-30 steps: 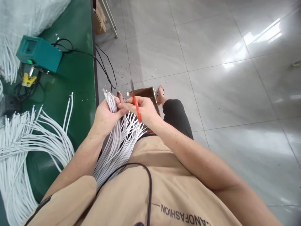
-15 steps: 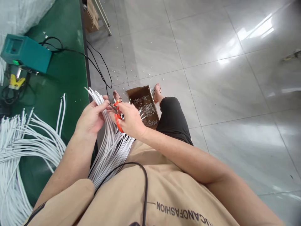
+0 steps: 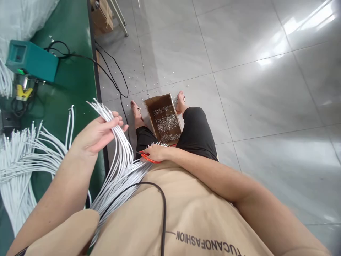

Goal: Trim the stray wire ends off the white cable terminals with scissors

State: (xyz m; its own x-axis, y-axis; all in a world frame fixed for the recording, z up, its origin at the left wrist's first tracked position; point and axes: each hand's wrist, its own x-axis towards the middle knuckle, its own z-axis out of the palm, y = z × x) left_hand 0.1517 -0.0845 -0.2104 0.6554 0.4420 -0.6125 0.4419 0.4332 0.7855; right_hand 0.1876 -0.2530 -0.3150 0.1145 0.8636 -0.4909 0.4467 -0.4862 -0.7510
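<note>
My left hand grips a bundle of white cables near their ends, thumb across the top, at the edge of the green table. The cut ends fan out past the fingers toward the upper left. Lower down, by my lap, my right hand is closed on a pair of scissors with orange handles. It rests against the other white cables lying across my lap, whose tips poke out beyond the knuckles. Most of the scissor blades are hidden.
An open cardboard box with small white clippings stands between my feet. More bits litter the tiled floor. On the green table are a teal device, a yellow clip and piles of white cables. A black cord hangs over its edge.
My hands have moved apart. The left carried its cable bundle slightly left, and the right, with the scissors, came away from it down to the cables on my lap.
</note>
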